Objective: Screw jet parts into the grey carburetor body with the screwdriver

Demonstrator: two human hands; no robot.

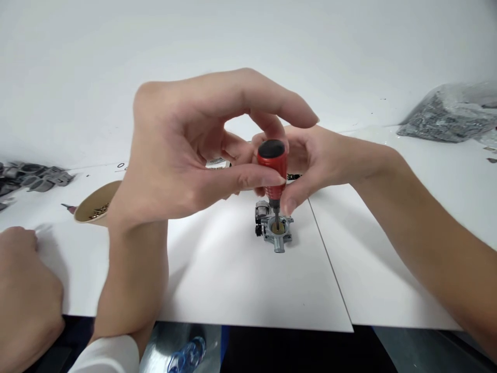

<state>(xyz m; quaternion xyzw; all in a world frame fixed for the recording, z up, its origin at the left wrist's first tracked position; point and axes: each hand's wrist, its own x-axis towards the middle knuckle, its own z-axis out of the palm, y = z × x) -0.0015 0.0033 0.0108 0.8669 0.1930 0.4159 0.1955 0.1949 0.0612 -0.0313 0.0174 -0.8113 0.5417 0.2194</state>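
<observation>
Red plastic catches the eye first: a stubby screwdriver (272,171) with a red handle and a black cap stands upright at the middle of the view, its dark shaft running straight down into a small grey metal part (274,228) that sits on the white table (240,280). The left hand (182,155) is raised in front of the camera, thumb and index finger arched in a loose ring, and its lower fingers press against the red handle from the left side. The right hand (314,163) comes in from the other side, its fingers curled round the handle from behind and from the right, so both hands grip the same tool between them. The metal part, with a brass-coloured round opening on top where the tip goes in, rests just left of the seam between two white sheets. Off to the left, a paper cup (95,207) lies tilted, with small brass-coloured pieces inside, and beyond it a heap of grey parts (34,176) spreads along the table edge. Far right, a clear bag (446,116) full of dark small parts sits well apart from the work. At bottom left, another person's hand (23,300) rests on the table.
</observation>
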